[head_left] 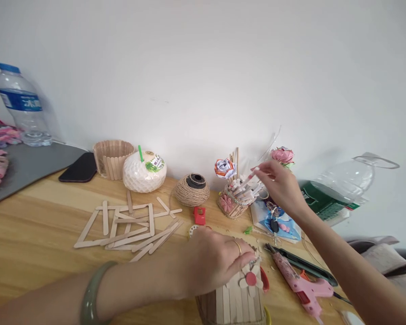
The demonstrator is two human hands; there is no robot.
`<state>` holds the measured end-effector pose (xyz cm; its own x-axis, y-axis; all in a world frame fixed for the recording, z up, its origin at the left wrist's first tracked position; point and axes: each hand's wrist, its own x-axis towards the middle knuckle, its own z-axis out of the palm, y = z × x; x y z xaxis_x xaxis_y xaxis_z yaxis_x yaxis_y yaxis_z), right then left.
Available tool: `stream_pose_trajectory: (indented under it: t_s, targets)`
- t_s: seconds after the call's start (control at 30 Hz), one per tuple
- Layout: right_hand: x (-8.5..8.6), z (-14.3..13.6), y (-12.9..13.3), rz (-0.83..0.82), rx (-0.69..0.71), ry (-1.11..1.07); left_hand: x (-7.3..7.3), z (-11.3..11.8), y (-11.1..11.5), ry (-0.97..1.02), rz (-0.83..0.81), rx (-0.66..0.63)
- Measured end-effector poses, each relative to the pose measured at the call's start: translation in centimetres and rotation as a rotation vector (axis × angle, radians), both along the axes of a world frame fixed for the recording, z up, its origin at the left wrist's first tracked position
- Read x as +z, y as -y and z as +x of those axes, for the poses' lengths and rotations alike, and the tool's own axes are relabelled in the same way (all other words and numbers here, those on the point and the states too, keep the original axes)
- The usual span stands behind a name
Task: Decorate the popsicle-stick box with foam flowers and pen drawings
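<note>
- Head view: left hand (218, 262) grasping the stick-clad piece (235, 304) at near table edge, red-centred flower (251, 279) beside fingertips.
- Right hand (280, 184) above stick-filled pot (236, 210), fingertips together; cannot tell if gripping a stick.

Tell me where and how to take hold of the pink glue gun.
Take the pink glue gun by its handle, the branch that ends in the cord, probably from above and the near right: it lies on its side, its nozzle points away to the left, and the dark green cutter lies along its far side.
</note>
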<state>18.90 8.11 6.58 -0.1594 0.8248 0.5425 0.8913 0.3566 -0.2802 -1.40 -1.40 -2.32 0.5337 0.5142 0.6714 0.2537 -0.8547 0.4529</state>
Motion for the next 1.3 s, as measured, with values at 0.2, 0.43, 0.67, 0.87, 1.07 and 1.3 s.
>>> stream_pose_trajectory:
  t_s: [0.2, 0.43, 0.67, 0.87, 1.07, 1.3]
  targets:
    - [2.2, -0.9, 4.7, 0.046, 0.313, -0.917, 0.3, 0.0, 0.0, 0.081, -0.136, -0.049]
    - [0.1, -0.8, 11.1, -0.586, 0.263, -0.784, 1.1, -0.1, 0.2, 0.068, -0.447, -0.083]
    - [-3.3, -0.3, 13.4, -0.547, 0.19, -0.737, 0.6, -0.1, 0.1, 0.043, -0.511, -0.053]
    - [-3.3, -0.5, 13.6, -0.481, 0.312, -0.428, 0.4, 0.0, -0.3, 0.035, -0.448, -0.012]
    - [-2.8, -1.1, 12.8, -0.442, 0.338, -0.217, 0.5, -0.1, -0.3, 0.059, -0.557, -0.022]
    - [-3.7, -2.1, 12.5, -0.111, 0.307, 0.262, 0.1, 0.0, -0.1, 0.221, -0.691, -0.086]
